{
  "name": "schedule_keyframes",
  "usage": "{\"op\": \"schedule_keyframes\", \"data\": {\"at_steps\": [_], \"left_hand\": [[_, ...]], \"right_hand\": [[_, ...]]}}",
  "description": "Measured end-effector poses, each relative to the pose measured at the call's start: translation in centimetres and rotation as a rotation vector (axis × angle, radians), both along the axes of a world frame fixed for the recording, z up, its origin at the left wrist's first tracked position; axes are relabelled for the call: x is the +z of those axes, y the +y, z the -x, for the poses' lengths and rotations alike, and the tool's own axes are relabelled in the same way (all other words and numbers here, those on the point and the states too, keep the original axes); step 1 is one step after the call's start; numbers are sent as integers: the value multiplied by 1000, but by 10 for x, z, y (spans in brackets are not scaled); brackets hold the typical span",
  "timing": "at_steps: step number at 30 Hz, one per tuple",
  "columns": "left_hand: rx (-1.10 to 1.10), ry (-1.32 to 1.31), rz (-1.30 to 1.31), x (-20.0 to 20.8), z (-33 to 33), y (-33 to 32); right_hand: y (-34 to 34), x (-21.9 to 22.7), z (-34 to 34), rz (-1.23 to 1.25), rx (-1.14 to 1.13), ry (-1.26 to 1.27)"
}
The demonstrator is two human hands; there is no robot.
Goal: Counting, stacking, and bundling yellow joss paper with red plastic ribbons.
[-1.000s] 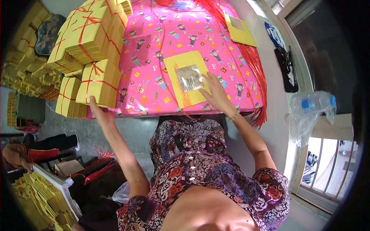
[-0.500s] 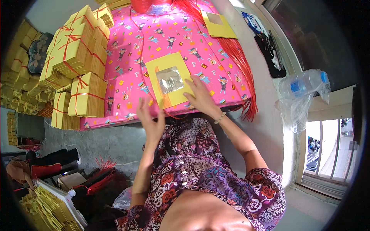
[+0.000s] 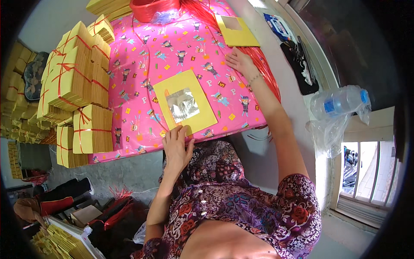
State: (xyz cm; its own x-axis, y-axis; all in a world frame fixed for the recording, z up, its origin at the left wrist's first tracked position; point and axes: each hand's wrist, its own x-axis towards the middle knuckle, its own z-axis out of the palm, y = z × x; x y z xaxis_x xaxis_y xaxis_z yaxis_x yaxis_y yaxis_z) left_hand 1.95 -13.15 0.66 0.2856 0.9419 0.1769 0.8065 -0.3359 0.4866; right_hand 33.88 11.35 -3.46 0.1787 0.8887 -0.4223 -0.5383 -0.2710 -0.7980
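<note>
1. Pink glossy-covered counter (image 3: 170,71): printed with cartoon figures and scattered single capital letters, no brand visible; surface looks slick.
2. Tall stack of yellow paper bundles (image 3: 64,82) bound in red ties, on the counter's left side. Bundles look dense, likely heavier; no writing seen.
3. Long, shiny red plastic strands (image 3: 269,80) along the right edge; probably limp, slippery, tangle-prone.
4. Flat yellow rectangular paper piece with a clear film window (image 3: 200,101): lies face up near the counter's front edge, slightly tilted. Likely light, semi-stiff, easily creased; film probably slick and dent-prone. Best hold: plain paper margin or a corner, off the window. No writing readable; one sheet or several, cannot tell.
5. Clear plastic bottle (image 3: 338,103) on the right, blue label; print unreadable.
6. Left hand (image 3: 176,149): grip loose, fingertips at the piece's near edge, no firm pinch visible.
7. Right hand (image 3: 242,64): grip released, fingers spread, beside the strands and near a second windowed yellow paper piece (image 3: 241,38); nothing visibly held.
8. Small blue-and-white printed packet (image 3: 279,28) on the sill: print too small.
</note>
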Motion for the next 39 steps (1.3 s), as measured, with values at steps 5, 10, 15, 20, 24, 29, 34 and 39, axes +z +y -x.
{"op": "schedule_keyframes", "data": {"at_steps": [5, 10, 15, 20, 24, 29, 34, 39], "left_hand": [[-6, 3, 48, -1, 4, 11], [-5, -45, 59, 6, 5, 18], [16, -171, 63, 11, 6, 38], [77, -976, 488, 1, -14, 72], [150, -1280, 805, 4, -35, 100], [240, -1408, 745, -14, -51, 107], [197, -1460, 630, -29, -47, 95], [242, -1600, 641, -23, -36, 82]], "right_hand": [[44, -3, 0, 89, -81, 146], [55, -2, -3, 30, -136, 40], [9, 30, 7, -29, -107, 206], [-105, 38, 54, -73, 60, 292], [-189, 43, 98, 41, 182, 207], [-234, 38, 118, 111, 279, 54], [-236, 28, 114, 26, 69, 150], [-231, 28, 115, -179, -25, -103]]}}
